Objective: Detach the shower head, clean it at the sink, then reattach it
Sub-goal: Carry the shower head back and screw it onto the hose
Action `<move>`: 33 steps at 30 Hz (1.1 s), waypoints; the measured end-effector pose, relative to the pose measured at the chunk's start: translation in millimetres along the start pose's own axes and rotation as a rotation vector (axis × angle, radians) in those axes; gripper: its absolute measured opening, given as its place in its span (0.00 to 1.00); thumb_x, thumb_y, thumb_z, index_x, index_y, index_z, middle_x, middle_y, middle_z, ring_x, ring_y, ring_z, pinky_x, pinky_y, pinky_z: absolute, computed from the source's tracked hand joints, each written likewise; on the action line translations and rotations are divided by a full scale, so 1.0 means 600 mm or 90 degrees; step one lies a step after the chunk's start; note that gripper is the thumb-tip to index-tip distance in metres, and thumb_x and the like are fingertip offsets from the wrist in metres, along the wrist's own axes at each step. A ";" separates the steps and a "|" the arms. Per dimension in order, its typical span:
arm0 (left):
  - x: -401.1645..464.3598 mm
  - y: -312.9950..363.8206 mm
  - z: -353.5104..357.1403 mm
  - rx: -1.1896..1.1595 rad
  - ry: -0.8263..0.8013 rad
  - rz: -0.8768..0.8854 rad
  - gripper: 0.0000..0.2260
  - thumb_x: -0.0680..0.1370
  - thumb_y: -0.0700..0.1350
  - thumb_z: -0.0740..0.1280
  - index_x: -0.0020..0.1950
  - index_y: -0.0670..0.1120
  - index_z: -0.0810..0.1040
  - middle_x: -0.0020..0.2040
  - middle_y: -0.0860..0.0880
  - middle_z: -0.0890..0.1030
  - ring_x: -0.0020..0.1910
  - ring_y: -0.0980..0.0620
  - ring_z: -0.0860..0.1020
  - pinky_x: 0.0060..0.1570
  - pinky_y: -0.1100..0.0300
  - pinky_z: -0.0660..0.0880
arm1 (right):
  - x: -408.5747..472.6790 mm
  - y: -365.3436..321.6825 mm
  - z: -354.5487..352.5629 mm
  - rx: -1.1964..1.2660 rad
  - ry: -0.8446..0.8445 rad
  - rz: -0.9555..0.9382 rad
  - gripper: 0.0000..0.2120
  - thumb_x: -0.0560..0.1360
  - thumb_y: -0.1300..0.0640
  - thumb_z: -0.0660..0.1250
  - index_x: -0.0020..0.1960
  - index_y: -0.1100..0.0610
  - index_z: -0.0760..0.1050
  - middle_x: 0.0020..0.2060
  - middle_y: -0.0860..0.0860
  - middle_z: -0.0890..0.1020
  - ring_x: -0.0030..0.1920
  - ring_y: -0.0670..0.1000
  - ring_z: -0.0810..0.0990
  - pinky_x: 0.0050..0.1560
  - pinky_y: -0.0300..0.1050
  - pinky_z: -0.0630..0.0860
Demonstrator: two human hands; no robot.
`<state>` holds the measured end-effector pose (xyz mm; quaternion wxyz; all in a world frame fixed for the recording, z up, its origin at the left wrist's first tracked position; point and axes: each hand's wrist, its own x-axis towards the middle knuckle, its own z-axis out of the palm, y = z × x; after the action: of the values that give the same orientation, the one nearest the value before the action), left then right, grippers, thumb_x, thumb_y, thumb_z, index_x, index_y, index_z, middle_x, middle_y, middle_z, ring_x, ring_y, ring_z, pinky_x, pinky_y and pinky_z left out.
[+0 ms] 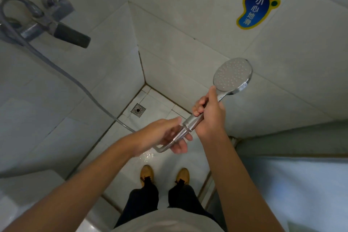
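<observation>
Right hand (pixel 211 113) grips shower head (pixel 232 75) handle (left hand (pixel 165 135) at hose nut (pixel 180 133)).

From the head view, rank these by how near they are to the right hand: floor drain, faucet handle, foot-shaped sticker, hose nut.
Measured from the right hand, which grips the shower head handle:
1. Hose nut, just below it, at the left hand.
2. Floor drain, to its left, on the floor by the corner.
3. Foot-shaped sticker, above it, on the right wall.
4. Faucet handle, far left, on the left wall.

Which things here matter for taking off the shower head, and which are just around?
For the job: shower head, hose, hose nut, left hand, right hand.

Just around: tap, floor drain, foot sticker, shoes.
</observation>
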<state>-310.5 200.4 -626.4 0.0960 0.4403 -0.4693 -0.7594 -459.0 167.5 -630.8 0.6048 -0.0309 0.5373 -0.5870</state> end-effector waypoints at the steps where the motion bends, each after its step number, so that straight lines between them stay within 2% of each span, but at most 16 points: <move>1: 0.003 -0.003 -0.009 -0.054 -0.061 0.002 0.25 0.84 0.53 0.46 0.57 0.39 0.78 0.40 0.46 0.84 0.40 0.50 0.81 0.46 0.60 0.77 | 0.001 0.001 0.000 0.023 -0.011 0.015 0.19 0.82 0.49 0.63 0.35 0.55 0.66 0.25 0.48 0.67 0.22 0.45 0.63 0.21 0.38 0.63; 3: 0.008 -0.021 -0.012 -0.126 -0.125 0.013 0.23 0.84 0.52 0.49 0.55 0.39 0.78 0.36 0.47 0.80 0.38 0.49 0.78 0.45 0.60 0.75 | 0.000 0.000 0.000 0.053 -0.025 0.031 0.18 0.82 0.49 0.63 0.36 0.55 0.66 0.26 0.48 0.67 0.22 0.44 0.63 0.21 0.37 0.63; 5: 0.013 -0.034 -0.011 -0.118 -0.101 0.016 0.22 0.83 0.55 0.52 0.50 0.41 0.80 0.33 0.47 0.76 0.35 0.50 0.75 0.46 0.58 0.73 | -0.003 -0.001 -0.001 0.043 -0.017 0.021 0.18 0.81 0.49 0.63 0.36 0.55 0.66 0.25 0.48 0.67 0.22 0.44 0.63 0.21 0.38 0.64; 9: 0.010 -0.041 0.013 0.117 0.153 0.102 0.18 0.82 0.52 0.58 0.46 0.41 0.80 0.33 0.52 0.79 0.32 0.55 0.75 0.39 0.62 0.73 | -0.009 0.006 0.005 -0.040 0.023 -0.069 0.19 0.81 0.50 0.63 0.36 0.57 0.65 0.25 0.49 0.67 0.22 0.46 0.64 0.22 0.40 0.65; 12: 0.014 -0.072 0.053 0.608 0.466 0.208 0.14 0.81 0.51 0.60 0.41 0.47 0.79 0.31 0.55 0.77 0.30 0.57 0.72 0.37 0.61 0.74 | -0.010 0.006 0.014 -0.035 0.039 -0.092 0.19 0.81 0.50 0.63 0.36 0.57 0.65 0.25 0.50 0.67 0.22 0.47 0.64 0.23 0.40 0.65; 14: 0.013 -0.074 0.069 0.628 0.528 0.237 0.19 0.81 0.56 0.54 0.42 0.48 0.79 0.32 0.56 0.78 0.31 0.55 0.73 0.39 0.59 0.72 | -0.010 0.000 0.014 -0.019 0.025 -0.081 0.19 0.81 0.50 0.63 0.35 0.56 0.65 0.25 0.50 0.67 0.22 0.47 0.64 0.22 0.40 0.65; 16: 0.008 -0.051 0.050 0.326 0.371 0.205 0.18 0.83 0.54 0.53 0.50 0.46 0.79 0.36 0.54 0.80 0.34 0.55 0.76 0.39 0.61 0.72 | -0.007 -0.004 0.010 -0.018 0.006 -0.071 0.19 0.81 0.50 0.63 0.36 0.56 0.65 0.26 0.49 0.67 0.22 0.46 0.64 0.22 0.39 0.65; 18: 0.007 -0.029 0.018 0.030 0.098 0.070 0.18 0.84 0.50 0.53 0.58 0.42 0.79 0.39 0.48 0.81 0.36 0.52 0.76 0.39 0.64 0.73 | -0.004 -0.007 0.004 -0.017 -0.013 -0.052 0.19 0.82 0.50 0.63 0.35 0.56 0.65 0.26 0.49 0.67 0.22 0.46 0.64 0.21 0.39 0.65; 20: 0.007 -0.028 -0.013 -0.086 -0.083 0.018 0.19 0.84 0.50 0.52 0.61 0.40 0.78 0.39 0.45 0.78 0.37 0.48 0.74 0.42 0.60 0.72 | -0.003 -0.005 0.001 -0.001 -0.043 -0.022 0.20 0.82 0.49 0.62 0.34 0.56 0.66 0.26 0.49 0.66 0.22 0.45 0.64 0.21 0.38 0.65; 22: 0.008 -0.033 -0.022 -0.181 -0.187 -0.006 0.18 0.84 0.49 0.54 0.59 0.38 0.76 0.36 0.47 0.73 0.33 0.50 0.70 0.39 0.59 0.71 | -0.002 -0.002 0.001 0.025 -0.071 0.007 0.20 0.82 0.49 0.62 0.34 0.55 0.66 0.25 0.48 0.66 0.22 0.44 0.63 0.21 0.37 0.64; 24: 0.009 -0.030 -0.014 -0.216 -0.177 -0.045 0.13 0.84 0.48 0.54 0.53 0.41 0.74 0.33 0.50 0.69 0.29 0.54 0.66 0.34 0.62 0.68 | 0.000 0.002 -0.001 0.026 -0.069 0.013 0.20 0.82 0.49 0.62 0.34 0.55 0.66 0.26 0.48 0.66 0.22 0.44 0.63 0.21 0.37 0.63; 26: 0.013 -0.025 0.008 0.003 -0.035 -0.066 0.10 0.84 0.46 0.54 0.49 0.45 0.72 0.34 0.51 0.69 0.29 0.56 0.66 0.31 0.64 0.65 | 0.001 0.008 -0.003 -0.024 -0.036 -0.020 0.19 0.82 0.50 0.63 0.34 0.56 0.65 0.25 0.49 0.67 0.21 0.45 0.64 0.21 0.39 0.64; 29: 0.018 -0.041 0.049 0.540 0.303 -0.007 0.03 0.81 0.45 0.61 0.49 0.47 0.71 0.36 0.53 0.73 0.30 0.56 0.69 0.29 0.61 0.65 | -0.006 0.019 0.005 -0.068 0.038 -0.083 0.16 0.81 0.50 0.64 0.39 0.57 0.66 0.25 0.50 0.67 0.21 0.47 0.65 0.22 0.40 0.66; 30: 0.013 -0.048 0.070 0.684 0.383 0.008 0.05 0.78 0.46 0.66 0.47 0.46 0.71 0.34 0.53 0.74 0.27 0.55 0.69 0.27 0.61 0.64 | -0.008 0.020 0.010 -0.064 0.061 -0.099 0.15 0.81 0.50 0.64 0.41 0.58 0.67 0.25 0.50 0.67 0.21 0.47 0.65 0.22 0.40 0.67; 32: 0.006 -0.058 0.089 0.787 0.433 0.049 0.09 0.74 0.47 0.72 0.43 0.46 0.73 0.30 0.53 0.74 0.23 0.55 0.68 0.22 0.64 0.56 | -0.009 0.018 0.016 -0.061 0.086 -0.119 0.13 0.81 0.50 0.64 0.44 0.58 0.68 0.25 0.50 0.68 0.21 0.47 0.65 0.23 0.40 0.67; 33: 0.005 -0.060 0.091 0.770 0.442 0.073 0.09 0.76 0.48 0.70 0.45 0.46 0.73 0.32 0.54 0.74 0.25 0.55 0.70 0.22 0.65 0.55 | -0.008 0.016 0.016 -0.061 0.082 -0.122 0.13 0.81 0.50 0.64 0.44 0.58 0.68 0.25 0.50 0.68 0.21 0.47 0.65 0.23 0.40 0.67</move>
<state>-344.0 252.4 -647.7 0.0181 0.6082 -0.7743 -0.1738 -444.8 168.4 -630.5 0.5083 -0.0734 0.5969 -0.6164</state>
